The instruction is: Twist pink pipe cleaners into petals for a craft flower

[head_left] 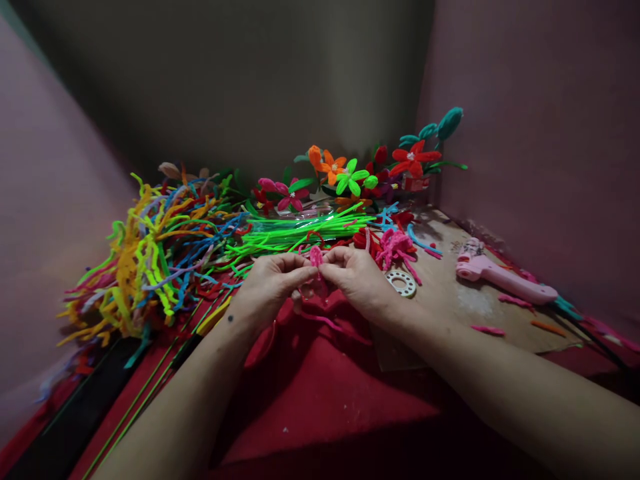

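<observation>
Between my two hands is a pink pipe cleaner [317, 256], bent into a small narrow loop that stands up above the fingertips. My left hand [273, 283] pinches it from the left with thumb and forefinger. From the other side my right hand [353, 277] pinches it too, and the fingertips nearly meet. A pink strand [335, 325] trails below the hands toward the right; whether it joins the loop I cannot tell. A white ring with holes [401, 283] lies just right of my right hand.
A heap of mixed pipe cleaners [160, 247] stands at left, beside bright green pipe cleaners [305, 228]. Finished pipe-cleaner flowers [353, 177] line the back. A pink glue gun [505, 275] rests on a cardboard sheet [445, 320] at right. Red cloth [320, 413] covers the table.
</observation>
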A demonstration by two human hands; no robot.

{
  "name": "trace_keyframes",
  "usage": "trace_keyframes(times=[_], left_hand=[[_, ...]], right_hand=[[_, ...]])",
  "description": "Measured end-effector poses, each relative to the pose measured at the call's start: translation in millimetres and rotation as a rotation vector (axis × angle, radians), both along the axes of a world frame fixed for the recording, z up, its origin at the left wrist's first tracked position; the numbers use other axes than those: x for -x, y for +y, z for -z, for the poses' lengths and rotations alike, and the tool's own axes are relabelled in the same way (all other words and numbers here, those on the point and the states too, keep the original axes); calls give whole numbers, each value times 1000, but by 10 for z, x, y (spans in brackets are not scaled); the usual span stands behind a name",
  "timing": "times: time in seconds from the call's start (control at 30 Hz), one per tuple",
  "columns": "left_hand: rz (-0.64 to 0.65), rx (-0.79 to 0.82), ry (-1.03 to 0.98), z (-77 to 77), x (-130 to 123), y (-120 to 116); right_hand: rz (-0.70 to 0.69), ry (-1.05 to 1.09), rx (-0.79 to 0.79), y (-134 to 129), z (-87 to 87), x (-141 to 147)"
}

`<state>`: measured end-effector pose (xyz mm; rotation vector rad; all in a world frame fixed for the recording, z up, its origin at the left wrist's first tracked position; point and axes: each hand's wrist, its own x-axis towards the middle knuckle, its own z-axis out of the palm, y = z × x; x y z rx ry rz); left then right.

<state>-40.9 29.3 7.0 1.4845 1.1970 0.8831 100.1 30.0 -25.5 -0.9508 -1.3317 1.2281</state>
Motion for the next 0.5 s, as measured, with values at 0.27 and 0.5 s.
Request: trace_keyframes(times=[0.27, 0.5], left_hand=[[-101, -175, 172, -9, -96, -63], [-135, -320, 190, 136, -114, -26]], right_hand=[[43, -31, -1, 9, -2, 33], [98, -50, -10, -7, 9, 33]])
